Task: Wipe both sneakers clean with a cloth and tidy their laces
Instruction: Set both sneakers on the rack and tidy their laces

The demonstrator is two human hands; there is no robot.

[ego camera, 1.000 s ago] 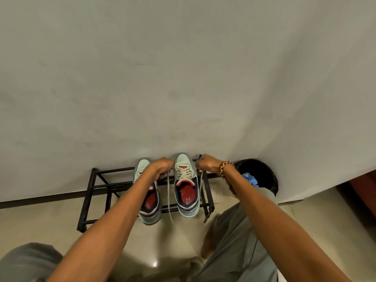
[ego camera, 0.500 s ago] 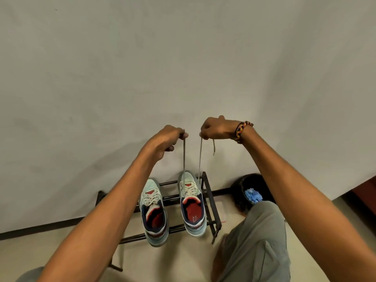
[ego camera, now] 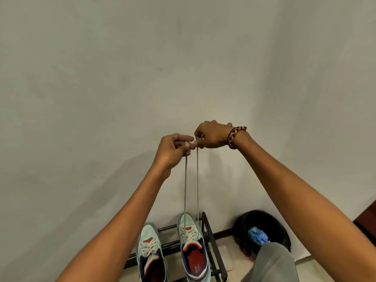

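Two pale mint sneakers with navy and red linings stand side by side on a black metal shoe rack [ego camera: 211, 239]. The left sneaker [ego camera: 150, 253] has its laces lying loose on its tongue. From the right sneaker [ego camera: 192, 247] two grey lace ends [ego camera: 191, 180] run straight up, pulled taut. My left hand [ego camera: 174, 149] pinches the left lace end, and my right hand [ego camera: 212, 136], with a braided bracelet on the wrist, pinches the right one. Both hands meet high above the shoe, fingertips almost touching. A blue cloth [ego camera: 258, 237] lies in a black bin.
The black round bin [ego camera: 244, 226] stands right of the rack against a plain pale wall [ego camera: 183, 68]. My knee in grey trousers [ego camera: 270, 263] covers the bin's front. A dark skirting strip runs along the wall's foot. The floor is pale tile.
Both hands rose from the shoe's level, drawing the two lace ends up and taut, then came together until the fingertips nearly touch. The camera tilted upward toward the wall.
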